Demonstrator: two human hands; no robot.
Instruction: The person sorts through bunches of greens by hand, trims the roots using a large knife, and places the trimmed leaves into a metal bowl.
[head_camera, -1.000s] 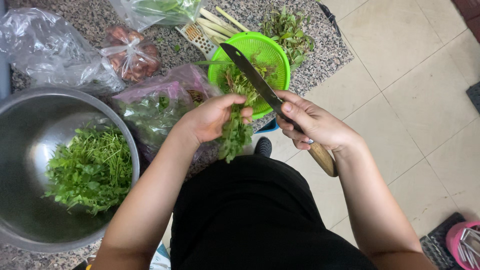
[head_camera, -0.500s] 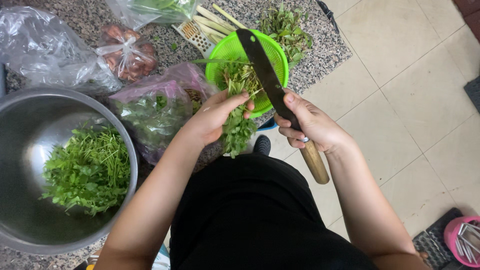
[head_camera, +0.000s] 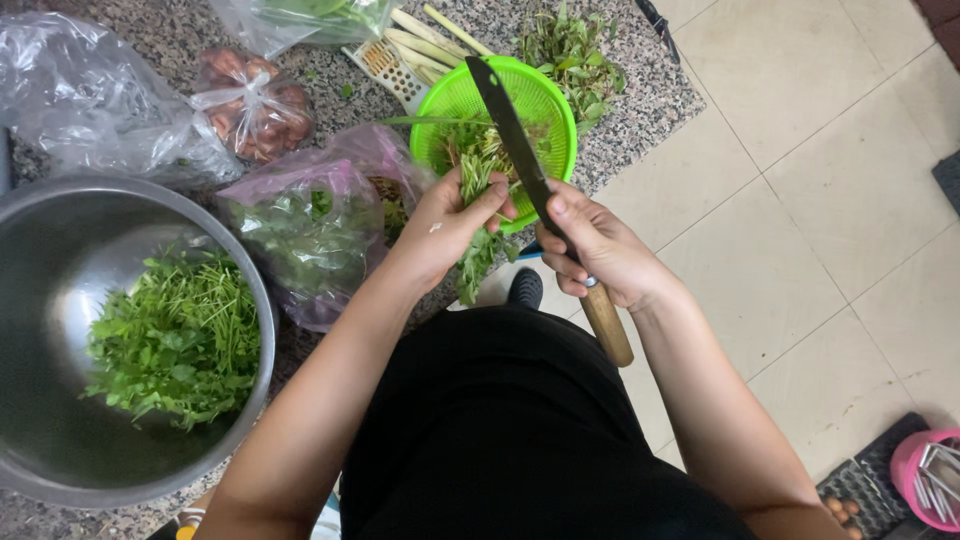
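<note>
Trimming a herb bunch over the green colander.
Left hand (head_camera: 450, 222) fingers clamped on herb bunch (head_camera: 478, 235); right hand (head_camera: 598, 250) wrapped tight on knife (head_camera: 520, 150). Steel bowl (head_camera: 40, 250) holds many cleaned greens (head_camera: 170, 340); pink bag (head_camera: 300, 225) looks partly full, so roughly midway.

knife (head_camera: 520, 150): dark metal, wood handle | colander (head_camera: 545, 105): glossy plastic | bowl (head_camera: 60, 250): shiny steel

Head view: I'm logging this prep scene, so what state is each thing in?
Left hand: closed around a bunch of herbs.
Right hand: gripping the knife, blade pointing away over the green colander.
Green colander: holds cut greens.
Steel bowl: partly filled with leafy greens.
Pink bag: open, greens inside.
Small clear bag: tied shut.
</note>
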